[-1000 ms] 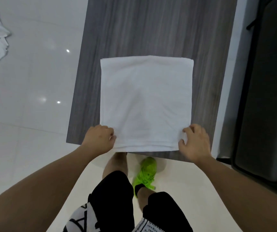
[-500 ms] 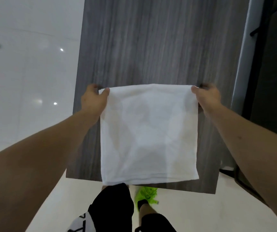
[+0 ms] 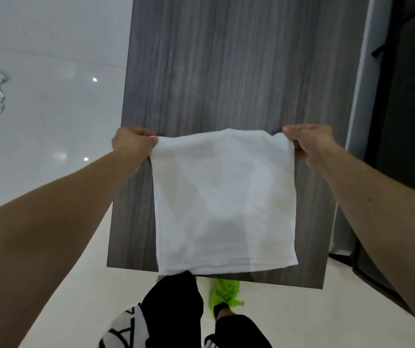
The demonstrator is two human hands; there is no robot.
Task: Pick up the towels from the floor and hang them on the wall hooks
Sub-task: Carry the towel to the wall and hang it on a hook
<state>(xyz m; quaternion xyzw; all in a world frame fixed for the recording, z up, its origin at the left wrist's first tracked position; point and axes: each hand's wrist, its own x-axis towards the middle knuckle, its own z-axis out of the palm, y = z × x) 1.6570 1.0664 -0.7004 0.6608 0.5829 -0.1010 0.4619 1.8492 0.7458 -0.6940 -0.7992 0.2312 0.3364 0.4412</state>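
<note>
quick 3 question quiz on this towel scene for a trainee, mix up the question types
1. True or false: both hands grip the towel.
2. Which part does the left hand pinch? A) its upper left corner B) its bottom edge C) its middle
3. Fill in: the shoe beside the panel is bright ____.

Key: 1 true, the right hand holds the other upper corner; 2 A; 3 green.
</note>
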